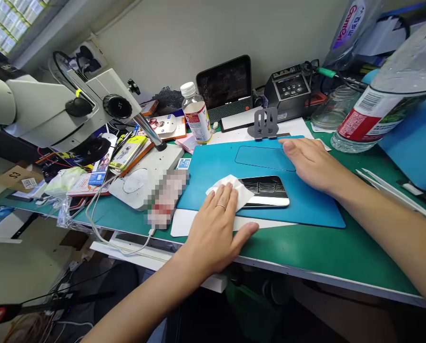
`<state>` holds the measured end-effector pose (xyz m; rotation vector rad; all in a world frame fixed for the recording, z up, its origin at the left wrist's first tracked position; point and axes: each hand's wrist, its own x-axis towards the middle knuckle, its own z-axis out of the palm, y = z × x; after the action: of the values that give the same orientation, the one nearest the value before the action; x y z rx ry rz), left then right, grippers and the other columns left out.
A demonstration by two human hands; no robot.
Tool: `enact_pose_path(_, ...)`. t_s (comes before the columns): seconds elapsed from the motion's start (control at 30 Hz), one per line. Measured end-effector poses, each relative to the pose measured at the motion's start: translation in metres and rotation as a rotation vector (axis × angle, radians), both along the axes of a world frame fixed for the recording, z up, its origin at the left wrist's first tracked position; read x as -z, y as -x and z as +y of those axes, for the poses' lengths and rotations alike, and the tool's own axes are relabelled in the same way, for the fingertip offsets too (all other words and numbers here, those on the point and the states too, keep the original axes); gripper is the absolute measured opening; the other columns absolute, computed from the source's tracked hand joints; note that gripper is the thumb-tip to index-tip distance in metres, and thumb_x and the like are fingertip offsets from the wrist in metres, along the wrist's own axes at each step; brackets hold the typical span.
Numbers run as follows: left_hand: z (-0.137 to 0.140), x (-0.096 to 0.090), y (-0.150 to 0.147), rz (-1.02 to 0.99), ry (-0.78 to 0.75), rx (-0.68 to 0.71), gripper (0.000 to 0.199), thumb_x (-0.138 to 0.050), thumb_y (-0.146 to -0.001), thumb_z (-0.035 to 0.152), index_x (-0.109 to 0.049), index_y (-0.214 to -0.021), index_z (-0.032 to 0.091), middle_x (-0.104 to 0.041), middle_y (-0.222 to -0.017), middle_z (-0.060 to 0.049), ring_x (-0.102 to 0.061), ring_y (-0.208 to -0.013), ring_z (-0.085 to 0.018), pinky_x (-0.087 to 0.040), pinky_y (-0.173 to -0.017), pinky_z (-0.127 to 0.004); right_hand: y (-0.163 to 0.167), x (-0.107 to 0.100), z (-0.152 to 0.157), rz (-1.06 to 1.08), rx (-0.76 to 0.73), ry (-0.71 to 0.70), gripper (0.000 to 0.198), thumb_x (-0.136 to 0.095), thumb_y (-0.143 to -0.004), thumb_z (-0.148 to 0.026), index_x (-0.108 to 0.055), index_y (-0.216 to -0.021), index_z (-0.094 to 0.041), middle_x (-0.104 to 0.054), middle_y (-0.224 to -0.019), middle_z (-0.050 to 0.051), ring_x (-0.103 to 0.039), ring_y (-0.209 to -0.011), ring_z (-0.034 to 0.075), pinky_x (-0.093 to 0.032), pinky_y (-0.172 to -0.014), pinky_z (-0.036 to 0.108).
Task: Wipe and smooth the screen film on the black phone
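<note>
My left hand lies flat with its fingers stretched out, pressing a white wipe onto the left part of a phone. The phone has a dark, glossy face with streaked reflections and lies on a blue mat. The wipe and fingers hide its left end. My right hand rests at the mat's back right with straight fingers and the thumb apart, and nothing shows in it. Beside its fingertips, a thin dark outline of a rounded rectangle shows on the mat.
A microscope stands at the left, near a pixelated block with a white cable. Behind the mat are a small bottle, a dark-screened device, a grey stand and a black control box. A large bottle stands right.
</note>
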<state>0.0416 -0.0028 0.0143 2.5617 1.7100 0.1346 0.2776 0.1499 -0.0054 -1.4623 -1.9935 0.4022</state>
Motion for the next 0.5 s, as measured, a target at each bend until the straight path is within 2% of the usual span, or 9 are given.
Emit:
enact_pose_path(0.1,0.011,0.000,0.008,0.004,0.000,-0.018,0.077,-0.027,-0.104,0.059,-0.034,-0.152,0.000,-0.029,-0.161,-0.021,-0.024,-0.152,-0.032,-0.024,-0.123,-0.047,-0.001,0.000,0.001,0.005,-0.007,0.010,0.073,-0.015,-0.093,-0.074,-0.068,-0.100,-0.025,-0.069,-0.121,0.014,-0.049,-0.131,0.038,-0.034,-0.113,0.059)
enact_pose_path(0.2,0.023,0.001,-0.002,-0.019,-0.008,-0.024,0.082,-0.030,-0.102,0.062,-0.035,-0.151,-0.003,-0.030,-0.159,-0.025,-0.024,-0.151,-0.034,-0.023,-0.123,-0.048,-0.002,-0.001,0.001,0.014,-0.012,0.019,0.074,-0.015,-0.092,-0.076,-0.068,-0.102,-0.025,-0.070,-0.119,0.014,-0.051,-0.130,0.039,-0.034,-0.113,0.059)
enact_pose_path(0.5,0.036,0.006,-0.084,-0.147,-0.052,0.090,0.097,-0.034,-0.096,0.073,-0.032,-0.150,-0.007,-0.029,-0.159,-0.028,-0.024,-0.150,-0.039,-0.024,-0.122,-0.047,-0.002,-0.002,-0.003,-0.021,-0.016,-0.014,0.080,-0.010,-0.093,-0.075,-0.066,-0.118,-0.025,-0.068,-0.127,0.013,-0.053,-0.130,0.032,-0.033,-0.115,0.055)
